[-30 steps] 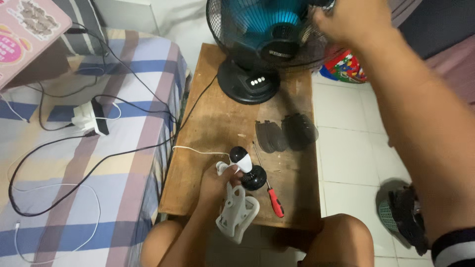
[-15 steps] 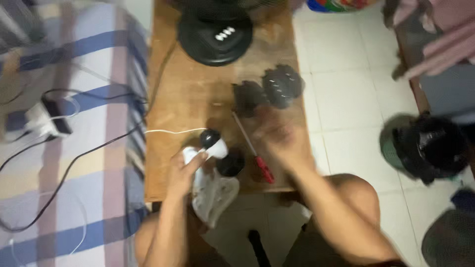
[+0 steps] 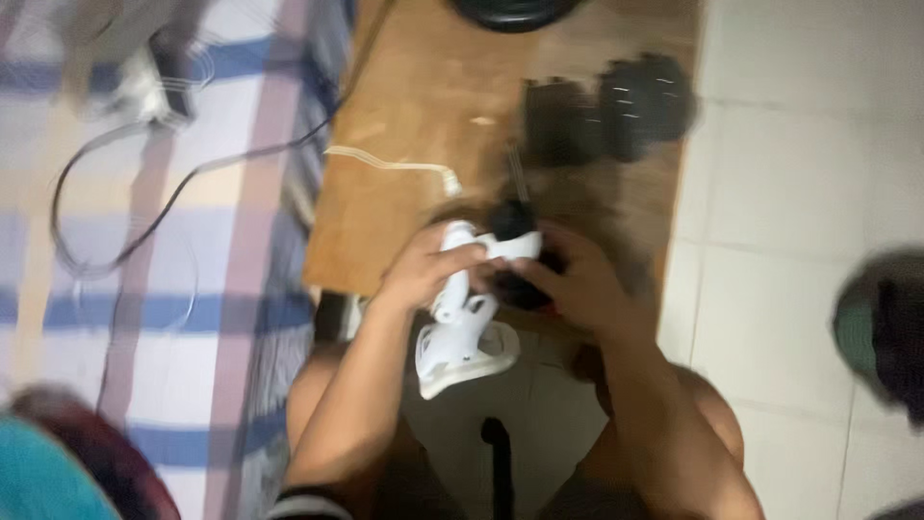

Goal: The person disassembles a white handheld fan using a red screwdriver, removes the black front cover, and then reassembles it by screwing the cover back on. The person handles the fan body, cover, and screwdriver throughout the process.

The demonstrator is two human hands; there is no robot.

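My left hand [image 3: 423,274] grips a small white clip-on device [image 3: 462,332] with a broad clamp base that hangs below the table's near edge. My right hand [image 3: 573,289] has closed on the black round part [image 3: 510,223] at the top of the same device, its fingers meeting the left hand's. Both hands are over the front edge of the small wooden table [image 3: 423,106]. The frame is blurred, so the finer grip cannot be made out.
Two dark round parts [image 3: 608,111] lie on the table's far right, a white cable [image 3: 390,166] crosses it, and a black fan base [image 3: 515,10] stands at the back. A striped bed [image 3: 144,289] with a power strip [image 3: 144,82] and cords lies left. Tiled floor [image 3: 789,241] lies right.
My right hand came down from the fan at the back and joined the left hand on the white device. The view has tilted downward and closer.
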